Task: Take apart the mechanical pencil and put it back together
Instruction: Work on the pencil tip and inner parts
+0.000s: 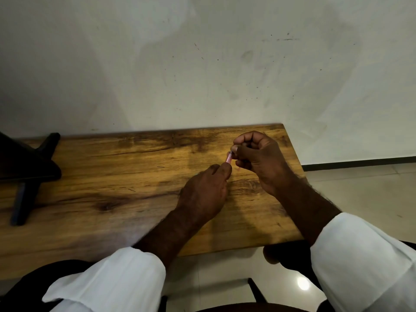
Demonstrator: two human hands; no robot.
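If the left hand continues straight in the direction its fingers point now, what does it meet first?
Most likely the right hand. The left hand points up and right along the pink pencil barrel it pinches, whose far end sits at the right fingertips. Depth is uncertain from one view.

Above the right part of the wooden plank tabletop [112, 176], the left hand [202, 194] sits nearer than the right hand [258, 156]; a dark folding stand [24, 167] rests far left.

The mechanical pencil [229, 157] is slim and pink. Only a short tilted stretch shows. It is raised above the desk [112, 176].
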